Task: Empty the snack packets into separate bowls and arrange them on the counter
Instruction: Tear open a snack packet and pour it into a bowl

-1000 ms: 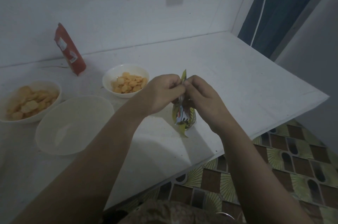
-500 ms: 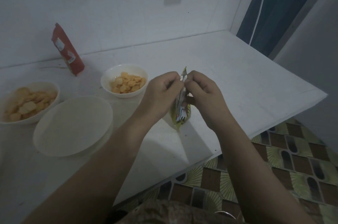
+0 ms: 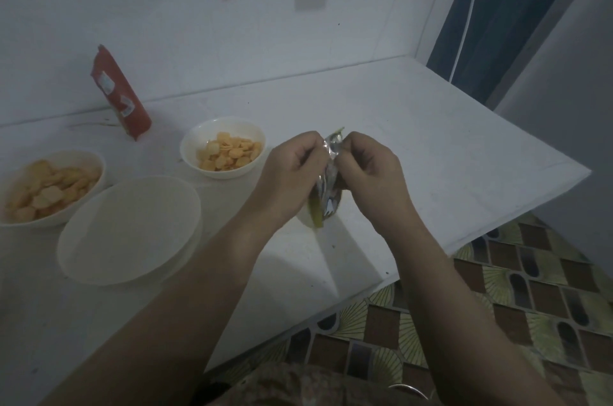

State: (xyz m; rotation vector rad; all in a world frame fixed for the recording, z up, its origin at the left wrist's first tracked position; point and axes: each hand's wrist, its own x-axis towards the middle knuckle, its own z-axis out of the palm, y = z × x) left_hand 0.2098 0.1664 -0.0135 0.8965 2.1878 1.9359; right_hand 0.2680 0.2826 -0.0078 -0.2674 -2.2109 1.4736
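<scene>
Foil snack packet [image 3: 326, 185] hangs above the white tabletop [image 3: 431, 147], its top pinched between your left hand [image 3: 292, 173] and right hand [image 3: 373, 173]. Left of them sit an empty bowl [image 3: 129, 230] and two filled ones.

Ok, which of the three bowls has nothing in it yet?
The big bowl nearest the camera, left of the hands. The small bowl behind it and the left bowl at the frame edge both hold orange snacks.
</scene>
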